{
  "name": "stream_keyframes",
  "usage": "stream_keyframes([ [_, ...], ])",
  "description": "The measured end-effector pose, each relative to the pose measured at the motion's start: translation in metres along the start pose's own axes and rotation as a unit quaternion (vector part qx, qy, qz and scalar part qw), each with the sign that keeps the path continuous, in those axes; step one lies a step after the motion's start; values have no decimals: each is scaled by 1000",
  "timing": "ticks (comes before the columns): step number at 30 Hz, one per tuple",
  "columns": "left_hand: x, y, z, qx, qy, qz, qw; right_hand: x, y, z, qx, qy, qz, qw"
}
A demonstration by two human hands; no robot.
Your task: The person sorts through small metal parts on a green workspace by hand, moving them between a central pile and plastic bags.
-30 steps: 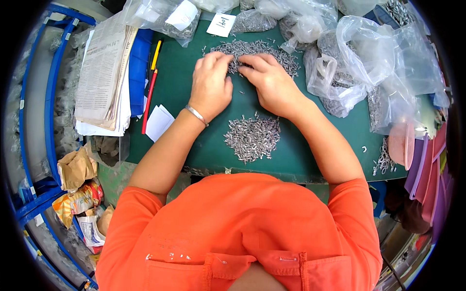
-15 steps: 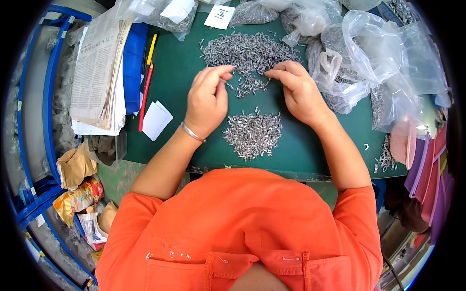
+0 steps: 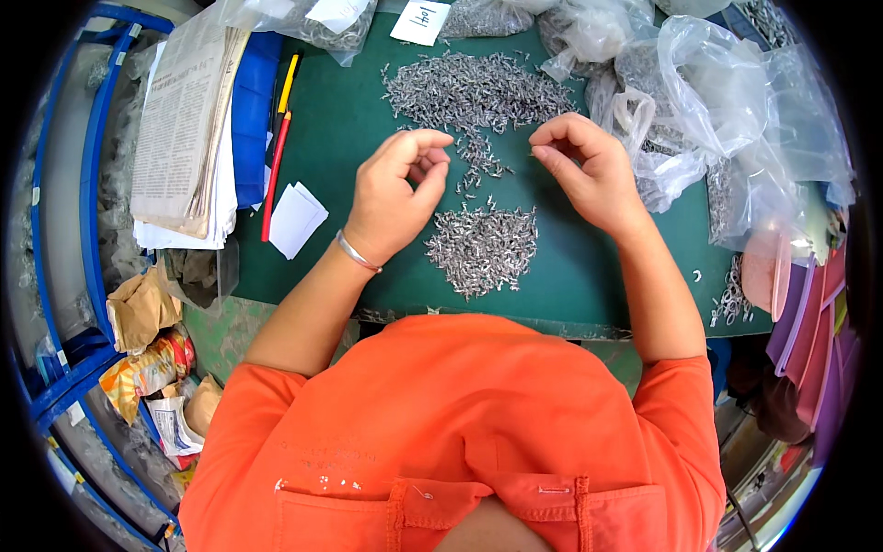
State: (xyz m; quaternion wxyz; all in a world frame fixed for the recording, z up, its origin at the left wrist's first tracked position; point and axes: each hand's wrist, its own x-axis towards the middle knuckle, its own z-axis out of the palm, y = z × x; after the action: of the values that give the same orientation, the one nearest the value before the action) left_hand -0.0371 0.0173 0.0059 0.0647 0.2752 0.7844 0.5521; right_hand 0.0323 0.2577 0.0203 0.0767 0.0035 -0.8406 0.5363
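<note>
A wide pile of small grey metal pieces (image 3: 478, 90) lies toward the back of the green table. From it, a thin trail of pieces (image 3: 480, 155) runs down to a second, nearer pile of the same shiny pieces (image 3: 483, 250). To the left of the trail is my left hand (image 3: 397, 189), fingers curled, thumb apart from the index finger, nothing visible between them. On the other side, my right hand (image 3: 593, 175) is held in a pinch off the trail. Whatever its fingertips hold is too small to name.
Clear plastic bags of metal parts (image 3: 690, 92) crowd the back right. At left stand a blue bin (image 3: 256, 120), newspapers (image 3: 179, 129), a red pencil (image 3: 276, 179) and white paper slips (image 3: 296, 221). Loose rings (image 3: 732, 294) lie near the right front edge. Blue shelving (image 3: 92, 166) borders the left.
My right hand has moved right, away from the pieces, its fingers now pinched. My left thumb has spread from the index finger. The trail of pieces now reaches closer to the near pile.
</note>
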Motion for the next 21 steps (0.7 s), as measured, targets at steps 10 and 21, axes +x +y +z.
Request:
stream_keyframes([
  [10, -7, -2, 9, 157, -128, 179, 963, -20, 1, 27, -140, -117, -171, 968],
  [21, 3, 2, 6, 186, -138, 178, 956, -20, 3, 24, -191, -50, -157, 968],
])
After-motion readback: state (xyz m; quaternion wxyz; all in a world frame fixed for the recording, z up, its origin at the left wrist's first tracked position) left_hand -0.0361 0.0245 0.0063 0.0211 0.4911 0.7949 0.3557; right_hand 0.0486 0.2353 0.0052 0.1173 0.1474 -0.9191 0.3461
